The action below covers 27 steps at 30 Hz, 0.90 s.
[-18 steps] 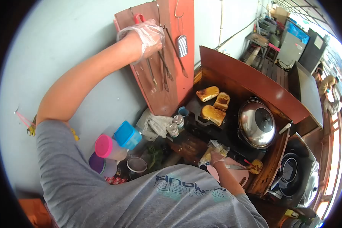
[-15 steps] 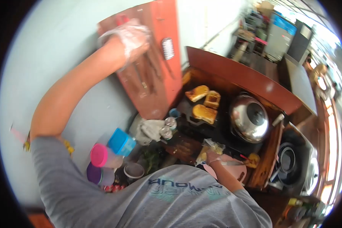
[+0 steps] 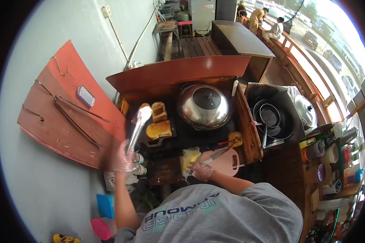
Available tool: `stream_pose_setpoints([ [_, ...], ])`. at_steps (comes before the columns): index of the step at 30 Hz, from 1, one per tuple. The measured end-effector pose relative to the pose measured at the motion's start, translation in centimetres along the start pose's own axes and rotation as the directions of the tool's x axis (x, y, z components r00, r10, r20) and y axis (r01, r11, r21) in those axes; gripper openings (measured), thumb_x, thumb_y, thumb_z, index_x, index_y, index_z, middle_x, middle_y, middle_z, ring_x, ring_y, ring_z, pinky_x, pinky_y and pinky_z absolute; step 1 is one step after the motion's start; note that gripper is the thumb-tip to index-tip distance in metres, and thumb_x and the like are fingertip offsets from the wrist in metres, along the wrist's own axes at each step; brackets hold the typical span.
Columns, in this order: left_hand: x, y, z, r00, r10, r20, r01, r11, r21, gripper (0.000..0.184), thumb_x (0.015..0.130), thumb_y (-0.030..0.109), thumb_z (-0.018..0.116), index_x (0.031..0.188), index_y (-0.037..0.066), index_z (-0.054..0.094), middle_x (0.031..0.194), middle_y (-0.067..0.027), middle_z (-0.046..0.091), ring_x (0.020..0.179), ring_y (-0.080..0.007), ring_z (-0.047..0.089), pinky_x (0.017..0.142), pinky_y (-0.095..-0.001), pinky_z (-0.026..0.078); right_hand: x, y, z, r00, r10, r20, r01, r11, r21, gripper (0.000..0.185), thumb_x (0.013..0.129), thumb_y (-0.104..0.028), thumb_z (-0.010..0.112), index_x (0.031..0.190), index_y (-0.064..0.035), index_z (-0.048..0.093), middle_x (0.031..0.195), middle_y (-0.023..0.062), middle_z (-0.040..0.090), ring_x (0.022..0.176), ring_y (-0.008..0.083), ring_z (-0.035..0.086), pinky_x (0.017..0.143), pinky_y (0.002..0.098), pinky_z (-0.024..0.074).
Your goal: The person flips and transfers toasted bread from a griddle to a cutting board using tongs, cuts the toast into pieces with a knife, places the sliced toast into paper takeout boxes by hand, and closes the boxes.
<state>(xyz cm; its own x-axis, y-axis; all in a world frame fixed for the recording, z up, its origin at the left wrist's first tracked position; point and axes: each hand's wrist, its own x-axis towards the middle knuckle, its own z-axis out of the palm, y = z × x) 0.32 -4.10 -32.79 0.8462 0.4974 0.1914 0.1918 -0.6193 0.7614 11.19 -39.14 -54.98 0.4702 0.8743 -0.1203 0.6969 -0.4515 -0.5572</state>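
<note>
Metal tongs (image 3: 136, 133) at the toasted bread slices (image 3: 158, 130).
The gloved left hand (image 3: 124, 158) clasped the tongs, tips at the leftmost of 3 slices on the griddle (image 3: 155, 142); contact was unclear. The gloved right hand (image 3: 202, 171) lay at a plastic bag (image 3: 189, 159) beside the pink cutting board (image 3: 224, 165), its grip impossible to tell. Tending bread seemed the step; the next move called for well-aligned tips.
</note>
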Motion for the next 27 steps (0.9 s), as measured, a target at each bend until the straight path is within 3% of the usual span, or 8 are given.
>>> stream_pose_setpoints([
  [1, -0.6, -8.7, 2.3, 0.996, -0.082, -0.041, 0.081, 0.996, -0.036, 0.03, 0.099, 0.021, 0.065, 0.122, 0.002, 0.064, 0.082, -0.0037, 0.061, 0.069, -0.0132, 0.057, 0.065, -0.0328, 0.05, -1.2, -0.1, -0.6, 0.989, -0.092, -0.113, 0.097, 0.994, 0.042, 0.041, 0.087, -0.013, 0.055, 0.126, -0.0072, 0.065, 0.124, 0.0237, 0.066, 0.119, 0.0411, 0.063, 0.099, 0.0507, 0.0515],
  [3, -1.8, -11.8, 3.8, 0.991, -0.103, -0.082, 0.1, 0.994, -0.045, 0.019, 0.1, 0.021, 0.064, 0.107, 0.004, 0.066, 0.074, -0.0015, 0.058, 0.064, -0.0128, 0.056, 0.058, -0.0326, 0.047, -3.6, 0.7, -1.2, 0.999, 0.039, 0.02, -0.041, 0.991, 0.125, 0.04, 0.089, -0.017, 0.054, 0.127, -0.0066, 0.065, 0.123, 0.0239, 0.066, 0.121, 0.0393, 0.061, 0.104, 0.0477, 0.0489],
  [5, -3.4, -12.3, 4.1, 0.831, -0.533, 0.159, 0.497, 0.582, -0.644, 0.014, 0.101, 0.021, 0.061, 0.095, 0.009, 0.065, 0.069, 0.0007, 0.055, 0.06, -0.011, 0.053, 0.053, -0.0318, 0.043, -6.3, 3.9, 2.4, 0.989, 0.149, 0.025, -0.15, 0.985, 0.088, 0.039, 0.091, -0.019, 0.053, 0.125, -0.0078, 0.069, 0.123, 0.0236, 0.067, 0.118, 0.0374, 0.064, 0.102, 0.0474, 0.0504],
  [7, -2.9, -19.6, 6.0, 0.889, -0.457, 0.021, 0.415, 0.787, -0.457, 0.016, 0.102, 0.022, 0.058, 0.094, 0.012, 0.066, 0.067, 0.0015, 0.053, 0.056, -0.0113, 0.051, 0.049, -0.0323, 0.041, -9.0, 4.7, 2.6, 0.921, 0.341, 0.187, -0.352, 0.936, 0.029, 0.036, 0.092, -0.022, 0.053, 0.121, -0.0089, 0.071, 0.118, 0.0237, 0.07, 0.113, 0.0381, 0.067, 0.1, 0.0479, 0.0519],
  [12, -0.1, -15.5, 7.0, 0.842, -0.498, 0.207, 0.488, 0.539, -0.687, 0.019, 0.104, 0.03, 0.06, 0.091, 0.016, 0.062, 0.066, 0.0058, 0.048, 0.049, -0.0056, 0.041, 0.043, -0.0257, 0.033, -13.2, 4.5, 1.2, 0.786, 0.482, 0.387, -0.482, 0.87, -0.104, 0.035, 0.089, -0.022, 0.056, 0.118, -0.0126, 0.074, 0.11, 0.0247, 0.071, 0.106, 0.04, 0.069, 0.097, 0.0494, 0.0534],
  [18, 1.8, -16.2, 8.3, 0.786, -0.599, 0.153, 0.507, 0.483, -0.714, 0.014, 0.104, 0.019, 0.057, 0.093, 0.013, 0.063, 0.066, 0.0058, 0.049, 0.053, -0.0057, 0.046, 0.045, -0.0253, 0.035, -21.3, 5.1, 4.7, 0.687, 0.683, 0.246, -0.72, 0.686, 0.105, 0.034, 0.09, -0.026, 0.057, 0.116, -0.0144, 0.076, 0.109, 0.0205, 0.073, 0.106, 0.0384, 0.07, 0.096, 0.0477, 0.0542],
  [21, 1.6, -19.2, 8.0, 0.824, -0.556, 0.114, 0.48, 0.575, -0.663, 0.017, 0.104, 0.027, 0.06, 0.098, 0.013, 0.066, 0.069, 0.004, 0.054, 0.05, -0.0062, 0.047, 0.044, -0.0248, 0.037, -24.2, 5.5, 7.5, 0.627, 0.756, 0.189, -0.777, 0.623, 0.09, 0.032, 0.092, -0.027, 0.058, 0.115, -0.015, 0.077, 0.108, 0.0179, 0.075, 0.106, 0.0364, 0.07, 0.095, 0.0458, 0.0549],
  [27, 5.8, -16.5, 5.9, 0.665, -0.642, 0.381, 0.722, 0.423, -0.548, 0.024, 0.104, 0.034, 0.056, 0.12, 0.017, 0.059, 0.075, -0.006, 0.064, 0.049, -0.0136, 0.055, 0.037, -0.0274, 0.04, -27.4, 3.6, 9.5, 0.424, 0.881, 0.21, -0.895, 0.373, 0.244, 0.031, 0.094, -0.033, 0.063, 0.111, -0.013, 0.079, 0.106, 0.0163, 0.077, 0.1, 0.0317, 0.074, 0.089, 0.0417, 0.0567],
])
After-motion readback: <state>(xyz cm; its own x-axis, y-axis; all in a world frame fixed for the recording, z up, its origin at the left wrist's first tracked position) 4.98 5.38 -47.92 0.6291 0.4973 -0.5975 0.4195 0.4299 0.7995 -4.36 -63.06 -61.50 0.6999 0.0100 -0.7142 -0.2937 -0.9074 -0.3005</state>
